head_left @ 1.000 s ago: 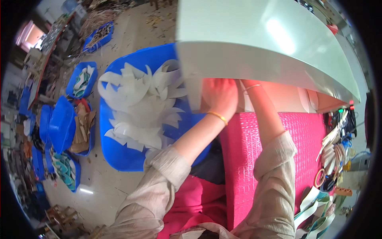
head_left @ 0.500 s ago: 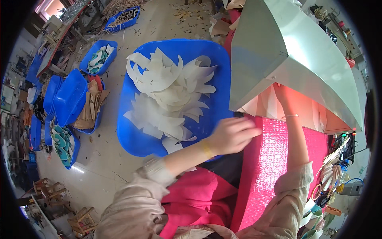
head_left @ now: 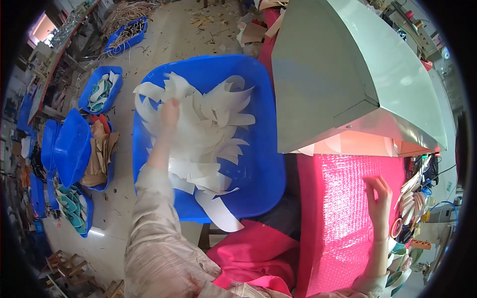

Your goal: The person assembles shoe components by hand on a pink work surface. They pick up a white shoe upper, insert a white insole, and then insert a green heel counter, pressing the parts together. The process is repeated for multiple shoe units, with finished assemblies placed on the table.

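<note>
My left hand (head_left: pixel 170 113) is down among the curved white pieces (head_left: pixel 216 111) heaped in a large blue basin (head_left: pixel 261 169). Its fingers look closed on one white piece that is smeared by motion, and the fingertips are partly hidden. Over the right edge of a pink, shiny, textured surface (head_left: pixel 343 198) hovers my right hand (head_left: pixel 378 194), its fingers loosely bent and apart, with nothing between them. Beyond it stands a pale green metal hood (head_left: pixel 323 74), lit reddish inside, with a few pale pieces (head_left: pixel 333 144) under its front edge.
At the left, blue tubs (head_left: pixel 79 144) stand on the floor, some holding teal and white pieces (head_left: pixel 72 206) or brown paper-like pieces (head_left: pixel 99 159). Another tub (head_left: pixel 126 36) lies farther off. Wooden stools (head_left: pixel 69 268) sit at the lower left. Tools and cut strips (head_left: pixel 412 203) crowd the right side.
My left hand has swung left from beside the pink surface into the basin. My right hand has come out from under the hood, back toward me. The view has shifted slightly.
</note>
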